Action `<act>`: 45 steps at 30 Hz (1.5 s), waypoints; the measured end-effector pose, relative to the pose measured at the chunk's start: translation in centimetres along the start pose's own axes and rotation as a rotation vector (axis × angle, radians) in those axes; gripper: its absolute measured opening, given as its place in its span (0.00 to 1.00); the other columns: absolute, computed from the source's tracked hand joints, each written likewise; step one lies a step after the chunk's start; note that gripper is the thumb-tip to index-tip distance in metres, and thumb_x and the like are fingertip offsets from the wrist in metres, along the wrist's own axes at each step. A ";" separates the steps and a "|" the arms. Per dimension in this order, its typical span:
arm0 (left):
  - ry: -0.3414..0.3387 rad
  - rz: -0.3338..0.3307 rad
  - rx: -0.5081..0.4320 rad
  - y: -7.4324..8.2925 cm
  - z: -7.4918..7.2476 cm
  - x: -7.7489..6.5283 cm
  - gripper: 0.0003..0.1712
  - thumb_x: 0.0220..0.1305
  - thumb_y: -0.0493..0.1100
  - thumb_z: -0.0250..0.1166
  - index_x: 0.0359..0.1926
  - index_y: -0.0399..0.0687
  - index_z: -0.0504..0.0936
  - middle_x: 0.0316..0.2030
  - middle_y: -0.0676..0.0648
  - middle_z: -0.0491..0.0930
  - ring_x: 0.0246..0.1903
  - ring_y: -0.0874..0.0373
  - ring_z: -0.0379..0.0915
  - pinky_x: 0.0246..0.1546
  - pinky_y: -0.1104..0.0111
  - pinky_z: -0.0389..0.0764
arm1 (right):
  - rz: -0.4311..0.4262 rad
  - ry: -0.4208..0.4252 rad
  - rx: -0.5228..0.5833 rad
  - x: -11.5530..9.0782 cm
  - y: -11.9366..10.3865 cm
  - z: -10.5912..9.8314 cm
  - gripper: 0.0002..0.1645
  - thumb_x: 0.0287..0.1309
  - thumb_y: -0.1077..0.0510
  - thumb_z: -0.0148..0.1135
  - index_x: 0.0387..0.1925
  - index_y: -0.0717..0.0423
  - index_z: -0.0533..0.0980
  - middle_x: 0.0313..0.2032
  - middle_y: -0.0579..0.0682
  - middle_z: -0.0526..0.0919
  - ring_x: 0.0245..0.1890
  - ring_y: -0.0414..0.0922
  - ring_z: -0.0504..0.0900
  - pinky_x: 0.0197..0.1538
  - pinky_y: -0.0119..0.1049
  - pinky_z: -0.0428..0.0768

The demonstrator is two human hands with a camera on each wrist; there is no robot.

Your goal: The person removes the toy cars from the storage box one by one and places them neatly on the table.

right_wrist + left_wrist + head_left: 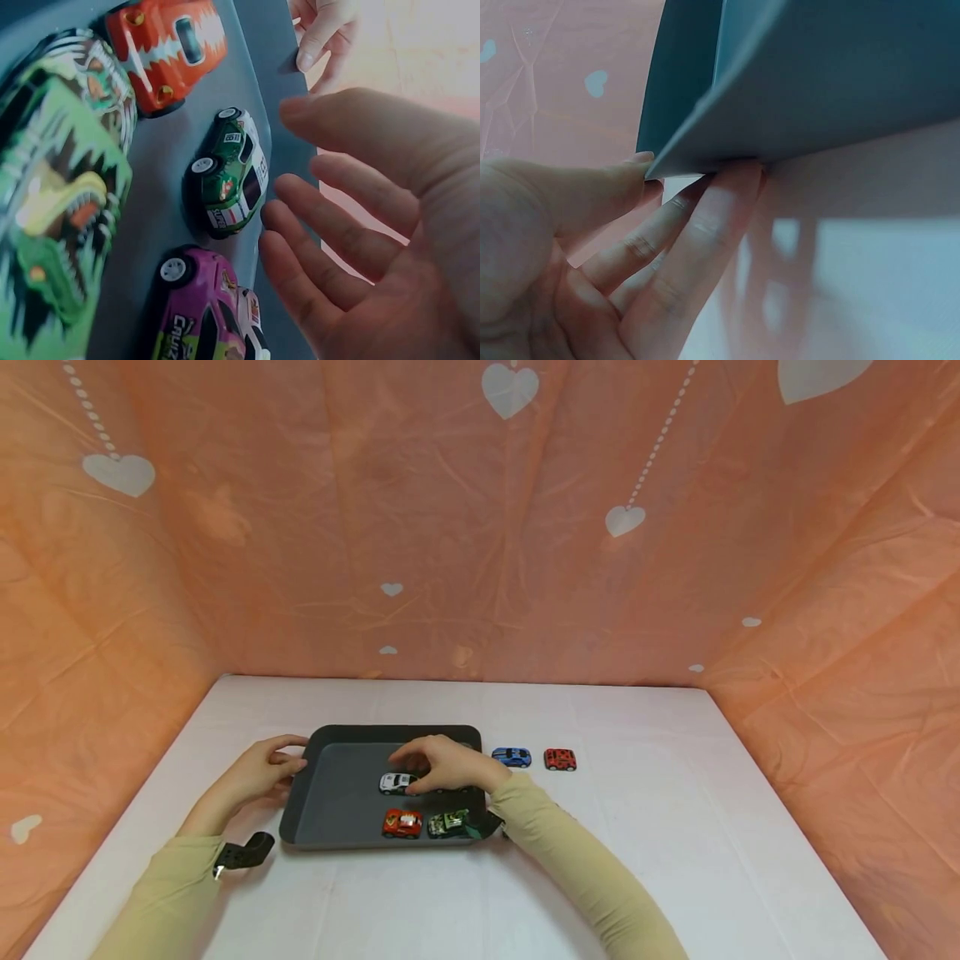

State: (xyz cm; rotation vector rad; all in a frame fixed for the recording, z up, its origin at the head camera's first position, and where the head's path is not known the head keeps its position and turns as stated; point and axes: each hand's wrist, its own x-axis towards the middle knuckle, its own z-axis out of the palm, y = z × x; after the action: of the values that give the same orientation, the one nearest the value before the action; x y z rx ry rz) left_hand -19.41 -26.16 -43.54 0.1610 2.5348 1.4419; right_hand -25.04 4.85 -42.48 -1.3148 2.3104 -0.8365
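My left hand [258, 772] grips the left edge of a dark grey tray [322, 810]. In the left wrist view its thumb lies at the rim and fingertips press beneath it. Over the tray is my right hand [450, 762], fingers loosely bent and holding nothing. Just below its fingertips sits a white and green toy car [236, 172]. A purple toy car [199, 300] stands beside that one in the right wrist view, hidden behind the hand from the head. Nearer the front edge are a red toy car [402, 823] and a green patterned toy car [447, 823].
Right of the tray, a blue toy car [512, 757] and a red and black toy car [560, 759] stand on the white tabletop [637, 827]. Orange cloth [450, 527] with pale hearts hangs behind and along both sides.
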 end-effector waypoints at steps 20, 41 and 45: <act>0.000 0.000 -0.005 -0.1 0.1 0.3 0.24 0.68 0.32 0.57 0.62 0.26 0.63 0.41 0.28 0.80 0.30 0.48 0.81 0.28 0.60 0.81 | 0.064 -0.052 -0.097 0.6 -0.5 0.6 0.29 0.55 0.62 0.69 0.59 0.60 0.73 0.54 0.52 0.78 0.47 0.39 0.77 0.46 0.24 0.73; -0.004 0.007 -0.050 -0.2 0.0 0.3 0.25 0.68 0.31 0.56 0.62 0.24 0.62 0.38 0.29 0.80 0.30 0.47 0.81 0.27 0.59 0.81 | 0.115 -0.089 -0.147 1.1 -0.9 0.4 0.26 0.55 0.63 0.68 0.57 0.57 0.76 0.52 0.50 0.78 0.45 0.39 0.77 0.44 0.25 0.73; -0.001 0.010 -0.038 -0.3 -0.1 0.3 0.25 0.67 0.31 0.57 0.61 0.24 0.62 0.38 0.30 0.80 0.31 0.48 0.81 0.27 0.59 0.81 | 0.119 -0.088 -0.151 1.2 -1.0 0.5 0.25 0.55 0.63 0.68 0.56 0.57 0.76 0.50 0.50 0.78 0.44 0.39 0.77 0.44 0.25 0.73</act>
State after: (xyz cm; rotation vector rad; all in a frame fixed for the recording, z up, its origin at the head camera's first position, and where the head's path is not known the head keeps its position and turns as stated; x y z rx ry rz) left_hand -19.71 -26.31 -43.79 0.1686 2.5076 1.4920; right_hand -24.75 3.27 -42.26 -1.2323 2.3935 -0.5651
